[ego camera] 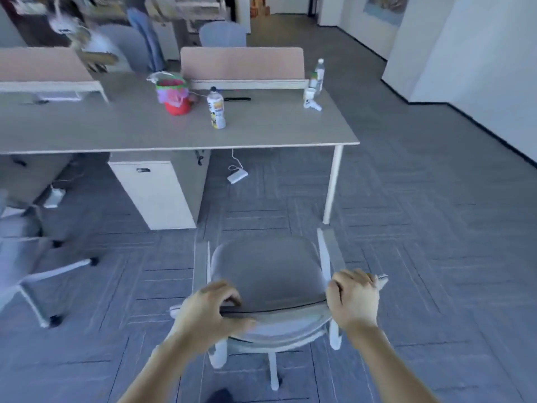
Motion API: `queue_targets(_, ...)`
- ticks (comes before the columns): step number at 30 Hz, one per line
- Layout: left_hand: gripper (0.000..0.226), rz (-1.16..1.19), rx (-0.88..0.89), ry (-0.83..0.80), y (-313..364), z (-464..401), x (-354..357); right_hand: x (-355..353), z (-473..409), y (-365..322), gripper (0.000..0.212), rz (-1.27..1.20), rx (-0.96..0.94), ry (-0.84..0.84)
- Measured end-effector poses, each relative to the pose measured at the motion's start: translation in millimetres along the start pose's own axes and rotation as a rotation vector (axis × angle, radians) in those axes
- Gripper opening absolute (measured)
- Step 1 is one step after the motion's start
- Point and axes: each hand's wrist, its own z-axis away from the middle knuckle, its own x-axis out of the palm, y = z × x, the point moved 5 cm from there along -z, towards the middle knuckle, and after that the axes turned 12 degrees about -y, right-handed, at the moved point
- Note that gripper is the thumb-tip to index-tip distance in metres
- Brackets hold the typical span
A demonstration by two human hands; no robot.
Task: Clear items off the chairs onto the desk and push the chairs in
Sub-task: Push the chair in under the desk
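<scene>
A grey office chair (267, 269) with white armrests stands on the carpet a short way in front of the desk (276, 126), its seat bare. My left hand (210, 311) grips the left end of the backrest's top edge. On the right end, my right hand (353, 299) is closed around the same edge. The desk holds a white bottle (216, 109), a red pot wrapped in a colourful bag (173, 93), a black pen (236, 99), a clear bottle (318, 74) and a small white object (311, 101).
A white drawer cabinet (154, 193) stands under the desk to the left of the gap facing the chair; the desk's white leg (331, 184) bounds that gap on the right. A white power strip (236, 175) lies on the floor beneath. Another chair (26, 248) sits at far left.
</scene>
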Motion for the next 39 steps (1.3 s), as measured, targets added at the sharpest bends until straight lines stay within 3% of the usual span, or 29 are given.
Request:
queue_targets(4,0.048,-0.093,0.019,0.239,2,6,-3,10,-10,3,0.021,-0.034,0.015,0.004)
queue_targets(10,0.063,-0.044,-0.011,0.346,-27,-41,-15,25,-53,1,0.020,-0.045,-0.001,0.038)
queue_targets(19,0.063,-0.061,0.050,0.318,-68,-166,-64,63,-174,-6,0.020,0.009,0.017,0.054)
queue_targets(23,0.063,-0.034,0.061,0.323,-80,-238,-97,81,-257,-7,0.021,0.028,0.045,-0.035)
queue_targets(28,0.063,-0.090,-0.025,0.293,-102,-324,-128,113,-344,3,0.025,0.058,0.090,-0.109)
queue_targets(32,0.062,-0.125,-0.064,0.348,-121,-389,-146,131,-412,4,0.023,0.022,0.056,-0.016)
queue_targets(39,0.085,-0.120,-0.264,0.381,-119,-470,-158,152,-513,27,0.025,-0.025,-0.007,-0.088)
